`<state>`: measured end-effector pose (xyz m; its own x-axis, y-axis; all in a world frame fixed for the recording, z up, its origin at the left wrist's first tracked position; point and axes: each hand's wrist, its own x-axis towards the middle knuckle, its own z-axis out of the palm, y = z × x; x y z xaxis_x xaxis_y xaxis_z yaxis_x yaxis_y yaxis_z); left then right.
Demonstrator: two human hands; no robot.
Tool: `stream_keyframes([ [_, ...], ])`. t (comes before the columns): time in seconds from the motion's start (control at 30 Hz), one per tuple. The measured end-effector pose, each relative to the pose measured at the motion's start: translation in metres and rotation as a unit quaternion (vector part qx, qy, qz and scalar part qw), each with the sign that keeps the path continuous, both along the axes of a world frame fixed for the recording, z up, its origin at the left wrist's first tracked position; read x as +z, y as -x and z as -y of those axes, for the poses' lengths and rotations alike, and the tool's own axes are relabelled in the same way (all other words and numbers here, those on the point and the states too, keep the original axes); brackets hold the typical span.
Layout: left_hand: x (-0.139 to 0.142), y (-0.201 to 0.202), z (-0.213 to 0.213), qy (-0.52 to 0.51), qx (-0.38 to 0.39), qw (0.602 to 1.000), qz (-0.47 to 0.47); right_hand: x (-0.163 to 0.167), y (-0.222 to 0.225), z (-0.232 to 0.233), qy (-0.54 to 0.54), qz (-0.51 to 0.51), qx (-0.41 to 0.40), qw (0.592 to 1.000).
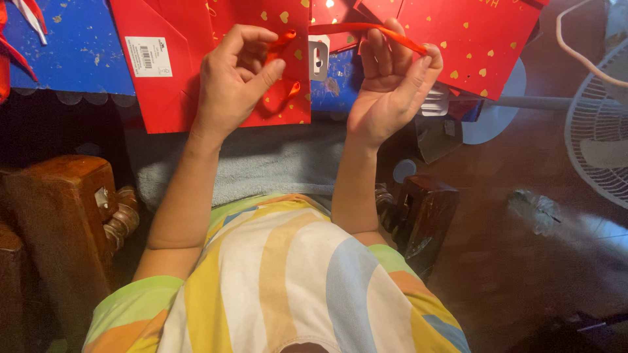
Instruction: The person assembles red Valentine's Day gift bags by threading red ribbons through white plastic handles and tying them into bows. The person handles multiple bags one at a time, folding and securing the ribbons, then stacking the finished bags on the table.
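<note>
The red ribbon [366, 29] is stretching between the two hands, above a red gift bag with gold hearts [261, 65] that is lying flat on a grey towel [275, 163]. The left hand [237, 77] is pinching one end of the ribbon, thumb pressing against the curled fingers, where it is looping down over the front of the bag. The right hand [392, 75] is grasping the other stretch, the ribbon running over its fingers and out to the right past its fingertips. A white hang tag [318, 60] is sitting on the bag between the two hands. A white label [148, 56] is showing on the bag's left fold. More red bags with hearts [471, 39] are lying behind the right hand, and a blue bag [65, 46] is lying at the far left. A dark wooden armrest [59, 216] is standing by the left forearm and another [422, 219] by the right one. A white fan [598, 131] is standing on the floor at the right edge
</note>
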<state>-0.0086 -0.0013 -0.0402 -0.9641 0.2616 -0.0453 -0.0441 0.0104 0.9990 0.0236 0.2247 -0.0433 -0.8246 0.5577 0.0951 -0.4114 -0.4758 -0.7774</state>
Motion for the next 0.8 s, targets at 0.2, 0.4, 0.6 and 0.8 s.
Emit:
stream_keyframes([
  [0.2,0.012,-0.003,0.001,0.05,-0.025,0.995,-0.087,0.003,0.0,0.0,-0.001,-0.021,-0.016,1.0],
  [0.4,0.006,-0.002,-0.001,0.02,0.005,0.998,-0.064,0.015,0.0,-0.018,0.007,-0.065,-0.093,0.994],
  [0.6,0.003,-0.005,-0.012,0.107,0.053,0.988,-0.102,0.024,-0.01,-0.029,0.022,-0.069,-0.115,0.991],
  [0.8,0.007,-0.007,-0.028,0.279,0.075,0.937,-0.197,0.026,-0.012,-0.025,0.017,-0.06,-0.122,0.991],
])
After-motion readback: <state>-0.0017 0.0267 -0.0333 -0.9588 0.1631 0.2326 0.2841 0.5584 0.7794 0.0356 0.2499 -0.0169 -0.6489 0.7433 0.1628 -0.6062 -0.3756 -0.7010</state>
